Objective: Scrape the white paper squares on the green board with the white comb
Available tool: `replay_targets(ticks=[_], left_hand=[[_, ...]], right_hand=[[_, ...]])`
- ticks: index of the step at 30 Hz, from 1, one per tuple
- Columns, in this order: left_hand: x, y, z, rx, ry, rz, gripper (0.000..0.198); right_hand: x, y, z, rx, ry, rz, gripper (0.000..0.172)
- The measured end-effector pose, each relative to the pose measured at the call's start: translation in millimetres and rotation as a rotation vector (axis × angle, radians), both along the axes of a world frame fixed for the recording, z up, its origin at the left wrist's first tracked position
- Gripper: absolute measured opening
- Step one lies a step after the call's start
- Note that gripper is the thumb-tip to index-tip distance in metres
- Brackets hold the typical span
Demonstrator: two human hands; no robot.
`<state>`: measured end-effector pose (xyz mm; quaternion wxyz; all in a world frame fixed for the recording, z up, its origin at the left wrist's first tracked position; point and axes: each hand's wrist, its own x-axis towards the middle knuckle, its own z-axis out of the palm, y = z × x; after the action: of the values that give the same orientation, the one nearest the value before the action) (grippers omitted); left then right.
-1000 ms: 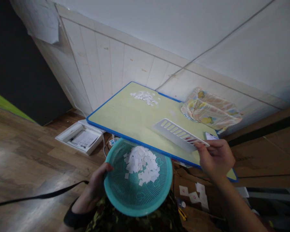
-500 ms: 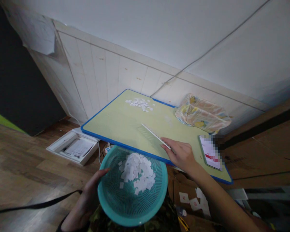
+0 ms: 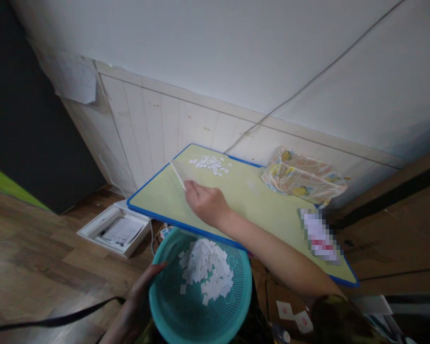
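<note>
Holding a thin white plate (image 3: 177, 174), the fingers of the right hand (image 3: 207, 204) are pinching its near end over the surface (image 3: 252, 210), just left of scattered paper bits (image 3: 210, 164). The left hand (image 3: 145, 289) is gripping the teal basket (image 3: 189, 317) at its left rim, other fingers hidden beyond the thumb. Paper squares (image 3: 208, 267) are lying heaped inside.

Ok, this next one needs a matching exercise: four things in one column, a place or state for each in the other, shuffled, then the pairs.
1. Teal basket
2. Right hand
3. Open white box
4. Smaller pile of white pieces

A. Holding a thin white strip
B. On the table
C. Held at its rim by the left hand
D. On the floor

Pairs: 1-C, 2-A, 3-D, 4-B
</note>
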<state>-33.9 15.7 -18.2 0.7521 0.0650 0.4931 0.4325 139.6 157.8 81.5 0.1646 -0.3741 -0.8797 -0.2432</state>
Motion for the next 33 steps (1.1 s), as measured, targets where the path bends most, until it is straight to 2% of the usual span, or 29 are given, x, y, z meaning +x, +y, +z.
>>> replay_targets(ticks=[3, 5, 9, 14, 23, 29, 33], left_hand=[[-1, 1, 2.0, 0.008, 0.031, 0.022, 0.037], [-1, 1, 4.0, 0.006, 0.061, 0.046, 0.039], [-1, 2, 5.4, -0.015, 0.066, 0.058, 0.042], [-3, 2, 3.7, 0.009, 0.079, 0.035, 0.038], [3, 2, 3.9, 0.006, 0.084, 0.058, 0.013], [4, 1, 7.0, 0.024, 0.106, -0.006, 0.031], [6, 2, 9.3, -0.003, 0.121, 0.043, 0.044]], right_hand=[[-58, 23, 1.0, -0.01, -0.055, 0.012, 0.04], [-86, 38, 0.1, -0.006, -0.039, -0.025, 0.038], [-110, 61, -3.3, -0.106, -0.036, -0.019, 0.032], [-103, 55, -1.2, -0.232, -0.024, -0.019, 0.025], [-88, 26, 21.3, -0.49, 0.019, -0.194, 0.022], [-77, 19, 19.8, -0.479, 0.066, -0.233, 0.02], [-57, 9, 19.7, -0.461, 0.051, -0.272, 0.019]])
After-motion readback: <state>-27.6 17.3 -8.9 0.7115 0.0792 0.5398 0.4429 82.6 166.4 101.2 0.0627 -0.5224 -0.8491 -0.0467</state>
